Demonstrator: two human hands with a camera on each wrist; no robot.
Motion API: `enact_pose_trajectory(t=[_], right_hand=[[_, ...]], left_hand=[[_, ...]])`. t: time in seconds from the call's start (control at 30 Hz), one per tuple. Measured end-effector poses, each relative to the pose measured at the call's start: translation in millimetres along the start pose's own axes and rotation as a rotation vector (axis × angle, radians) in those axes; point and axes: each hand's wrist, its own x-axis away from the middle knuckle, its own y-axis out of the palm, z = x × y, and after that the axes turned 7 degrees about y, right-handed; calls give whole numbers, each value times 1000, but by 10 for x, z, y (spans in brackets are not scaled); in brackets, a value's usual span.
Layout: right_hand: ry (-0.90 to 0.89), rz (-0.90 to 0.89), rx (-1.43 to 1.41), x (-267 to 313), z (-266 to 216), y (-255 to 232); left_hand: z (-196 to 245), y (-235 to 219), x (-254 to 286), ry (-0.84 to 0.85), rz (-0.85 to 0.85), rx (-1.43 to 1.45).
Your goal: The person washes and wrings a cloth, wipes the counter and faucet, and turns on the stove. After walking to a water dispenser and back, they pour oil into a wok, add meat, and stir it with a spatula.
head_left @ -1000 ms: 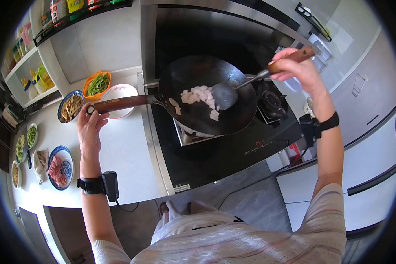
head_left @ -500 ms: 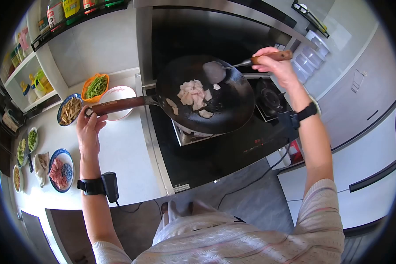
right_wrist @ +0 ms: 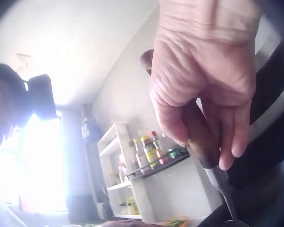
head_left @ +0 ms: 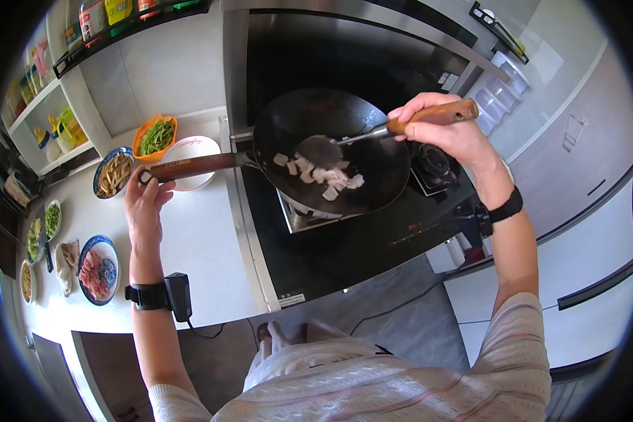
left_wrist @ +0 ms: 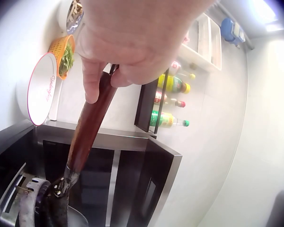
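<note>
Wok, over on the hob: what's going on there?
A person is working at the hob. Their left grip holds the wok handle, and their right grip holds a spatula, its head down in the wok by some pale food pieces. On the counter are a plate of pink meat and an orange basket of greens.

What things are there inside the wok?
Inside the wok are pale meat pieces and the spatula blade. Anything directly under the blade is covered and cannot be seen.
</note>
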Motion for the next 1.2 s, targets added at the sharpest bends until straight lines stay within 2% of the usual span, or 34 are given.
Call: enact_pose_trajectory(t=[0.13,0.27,0.33,0.4,0.47,0.53,0.57,0.6,0.67,0.73,0.8,0.87,0.9,0.97,1.0,1.07,1.13,1.2], right_hand=[[33,207,35,-105,206,-335],[50,229,-39,-263,524,-298],[57,140,-190,-267,603,-151],[39,87,-219,-207,518,-89],[-22,-134,-179,-116,301,-89],[-22,-154,-95,12,42,-166],[-89,-163,-21,68,-47,-195],[-156,-173,53,113,-112,-214],[-165,-175,74,152,-132,-206],[-52,-132,39,155,-64,-184],[51,3,110,120,-40,-223],[190,150,84,49,-13,-482],[192,147,84,30,9,-611],[264,362,70,2,40,-767],[264,361,71,-14,94,-765],[391,482,2,-70,263,-679],[365,448,-198,-96,498,-537],[251,384,-246,-82,608,-486]], left_hand=[[-24,-31,8,-3,1,19],[-34,-25,-3,-9,-3,0],[-21,-12,9,-10,-3,-8],[-17,-6,5,-11,2,-15],[-28,-16,1,-8,4,-15],[-46,-25,-10,-5,2,-7],[-51,-29,-16,-2,1,-1],[-46,-27,-14,-2,2,1],[-30,-20,-2,3,-6,10],[-27,-5,-1,-2,-3,5],[-27,-13,-12,-4,2,-5],[-53,-32,-10,0,-3,-1],[-45,-29,0,-2,-1,-1],[-11,-5,19,0,-7,17],[-6,3,24,-1,-6,19],[1,16,29,-1,-7,28],[-7,20,35,-5,-6,27],[3,21,18,-4,-5,21]])
